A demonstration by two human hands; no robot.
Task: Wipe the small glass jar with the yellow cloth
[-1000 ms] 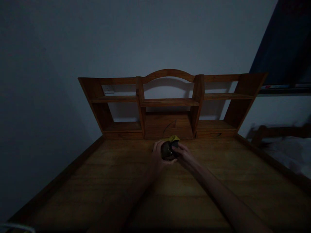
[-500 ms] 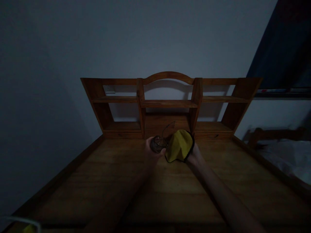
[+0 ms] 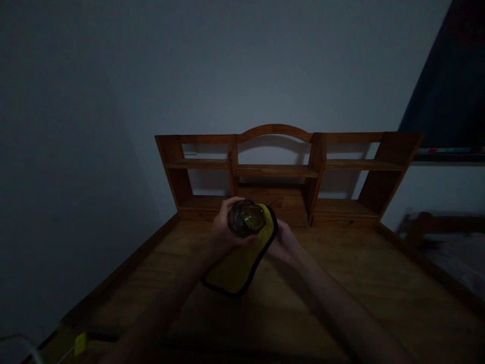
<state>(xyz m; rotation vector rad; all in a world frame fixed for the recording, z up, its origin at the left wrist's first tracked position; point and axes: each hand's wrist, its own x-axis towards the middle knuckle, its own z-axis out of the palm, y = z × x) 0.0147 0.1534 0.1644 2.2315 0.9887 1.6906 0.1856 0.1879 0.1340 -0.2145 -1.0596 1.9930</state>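
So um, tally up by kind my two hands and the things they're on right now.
Hands, left hand and right hand: 2
See-through vessel: 1
Yellow cloth: 1
Total: 4

Pale-brown wooden desktop [image 3: 379, 273], broad and flat, bordered left and right by dark wooden edge rails [image 3: 428, 267]; standing along far edge, reddish-brown wooden shelf unit [image 3: 276, 171], three bays wide, arched top rail [image 3: 275, 128] over middle bay

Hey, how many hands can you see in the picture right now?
2. The left hand grips the glass vessel; the right hand is at the right edge of the yellow cloth, its fingers mostly hidden behind it. No other hand shows.
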